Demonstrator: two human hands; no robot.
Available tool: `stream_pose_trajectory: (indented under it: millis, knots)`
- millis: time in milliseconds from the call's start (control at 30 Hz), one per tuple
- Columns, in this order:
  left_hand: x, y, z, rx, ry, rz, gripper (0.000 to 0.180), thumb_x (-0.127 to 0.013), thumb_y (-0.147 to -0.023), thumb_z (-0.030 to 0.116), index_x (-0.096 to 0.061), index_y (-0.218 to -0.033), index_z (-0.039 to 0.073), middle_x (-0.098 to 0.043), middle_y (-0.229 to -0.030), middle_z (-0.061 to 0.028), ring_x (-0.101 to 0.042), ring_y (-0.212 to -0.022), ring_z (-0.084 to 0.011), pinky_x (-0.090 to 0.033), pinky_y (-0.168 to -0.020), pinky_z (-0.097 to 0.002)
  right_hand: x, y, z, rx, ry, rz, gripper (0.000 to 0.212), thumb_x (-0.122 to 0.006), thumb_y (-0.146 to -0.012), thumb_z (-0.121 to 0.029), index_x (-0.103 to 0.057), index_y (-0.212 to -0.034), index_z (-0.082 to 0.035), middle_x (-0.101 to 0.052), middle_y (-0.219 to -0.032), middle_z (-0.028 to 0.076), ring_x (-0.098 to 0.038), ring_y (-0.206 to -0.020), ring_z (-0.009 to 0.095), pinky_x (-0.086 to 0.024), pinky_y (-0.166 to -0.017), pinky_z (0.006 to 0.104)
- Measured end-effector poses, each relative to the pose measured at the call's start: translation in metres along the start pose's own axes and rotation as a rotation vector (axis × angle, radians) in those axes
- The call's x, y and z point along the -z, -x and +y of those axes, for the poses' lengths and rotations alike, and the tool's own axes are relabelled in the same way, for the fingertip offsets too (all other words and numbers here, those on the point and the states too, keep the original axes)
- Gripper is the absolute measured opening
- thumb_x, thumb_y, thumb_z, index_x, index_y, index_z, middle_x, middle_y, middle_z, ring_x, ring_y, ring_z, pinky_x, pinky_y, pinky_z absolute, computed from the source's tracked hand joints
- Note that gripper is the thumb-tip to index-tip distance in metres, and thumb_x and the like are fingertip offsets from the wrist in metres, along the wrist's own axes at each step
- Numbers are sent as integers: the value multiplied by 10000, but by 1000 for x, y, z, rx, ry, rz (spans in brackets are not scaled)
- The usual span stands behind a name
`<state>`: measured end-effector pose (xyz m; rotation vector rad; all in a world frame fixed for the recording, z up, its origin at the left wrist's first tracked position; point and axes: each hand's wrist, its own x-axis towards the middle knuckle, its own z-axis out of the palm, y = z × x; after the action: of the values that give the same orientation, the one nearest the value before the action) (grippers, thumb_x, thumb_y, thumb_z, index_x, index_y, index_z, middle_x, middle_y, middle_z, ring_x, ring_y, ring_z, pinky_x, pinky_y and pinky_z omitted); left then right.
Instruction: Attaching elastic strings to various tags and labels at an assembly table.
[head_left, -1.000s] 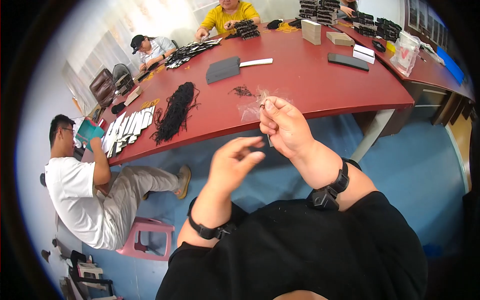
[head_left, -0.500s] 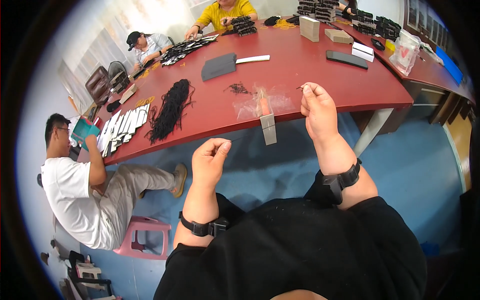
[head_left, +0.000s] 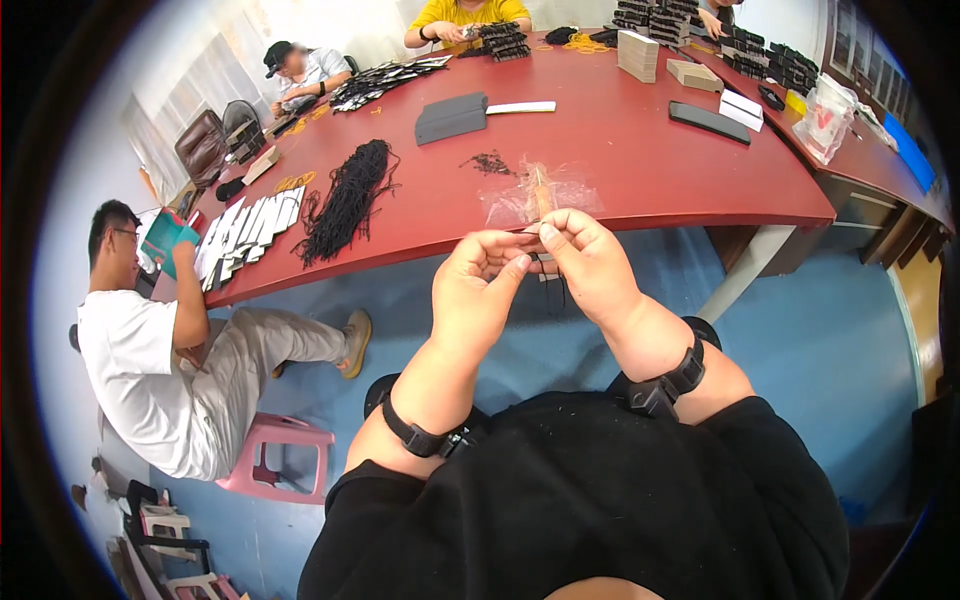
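At the near table edge my left hand [head_left: 478,275] and my right hand [head_left: 592,262] meet, fingertips pinched together. A thin black cord is between them, and its loose ends [head_left: 562,288] dangle below the fingers. Just beyond the fingertips, an orange-tan stick [head_left: 541,190] lies under crumpled clear film [head_left: 500,205] on the table. My fingers largely hide the narrow grey strip that hangs over the edge there. Small black thread scraps [head_left: 487,163] are scattered behind the film.
On the red table [head_left: 610,160] lie a bundle of black cords [head_left: 348,200], white cards [head_left: 250,235], a dark grey flat piece [head_left: 450,118] and a black phone [head_left: 708,122]. A person in white [head_left: 140,350] sits at left on a pink stool [head_left: 285,432]. Others work across the table.
My hands were apart, with the cord's ends pinched in them. Both have come together over the grey strip, which was in plain view before.
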<state>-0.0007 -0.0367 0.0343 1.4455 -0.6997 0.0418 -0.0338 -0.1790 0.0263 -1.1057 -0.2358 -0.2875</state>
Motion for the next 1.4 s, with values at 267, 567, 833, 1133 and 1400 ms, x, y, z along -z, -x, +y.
stream_pose_trajectory:
  millis: [267,567,833,1133,1400]
  knots:
    - [3,8,7,-13,-52,29,333,-609,-816,-64,-537,-1136,-6,-614,-889,-66,-606,-815,-111,-487,-740,-231,-2,7,-5,91,320,-116,125,-476,-943,-112,-511,-1003,-8,-585,-883,61,-584,-790,110,-503,-662,248]
    - [11,8,12,-178,-385,46,96,-619,-801,-42,-627,-885,3,-592,-845,-26,-544,-745,-87,-443,-670,-215,0,8,-8,74,507,-168,83,-500,-923,-104,-520,-927,-24,-548,-763,19,-512,-691,76,-429,-613,237]
    - [18,8,17,-194,-518,27,131,-641,-771,-14,-613,-895,16,-577,-832,-43,-527,-725,-115,-437,-676,-239,-1,11,-14,39,659,-211,86,-552,-887,-98,-575,-858,-21,-499,-753,-20,-456,-692,75,-395,-624,233]
    - [22,12,51,-506,-978,-67,424,-750,-625,46,-622,-1030,44,-529,-848,-91,-507,-796,-265,-432,-722,-347,-9,8,-20,523,1077,-146,78,-582,-815,-88,-559,-832,-16,-570,-771,136,-561,-736,328,-460,-644,377]
    - [27,-1,38,-229,-972,-205,131,-675,-735,53,-637,-852,7,-600,-715,-116,-589,-644,-231,-465,-594,-343,-6,-5,-26,908,1360,-335,110,-625,-735,-77,-557,-820,-58,-529,-746,79,-567,-695,262,-461,-584,356]
